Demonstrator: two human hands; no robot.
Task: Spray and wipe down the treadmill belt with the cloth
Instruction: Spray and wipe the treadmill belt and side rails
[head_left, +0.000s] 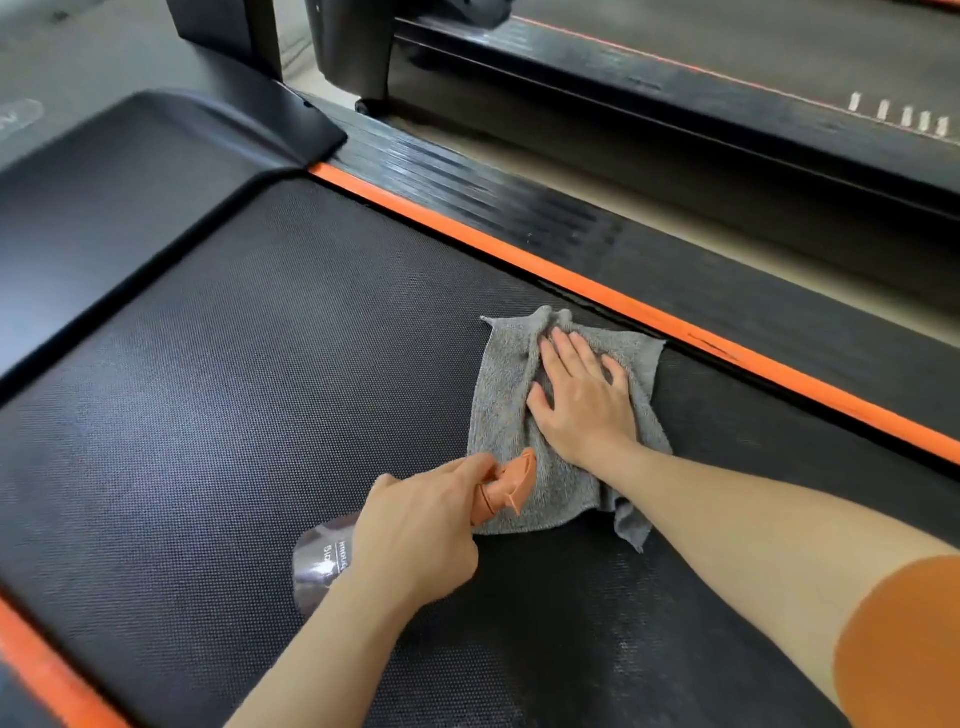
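Cloth (561, 488) lies pressed on belt (260, 364) under right grip (582, 400).

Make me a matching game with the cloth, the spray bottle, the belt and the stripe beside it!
Things:
1. cloth
2. spray bottle
3. belt
4. stripe

Clues:
A. black and bumpy
B. long and orange
C. gripped by the left hand
D. grey, under the flat right hand

Pairs: 1-D, 2-C, 3-A, 4-B
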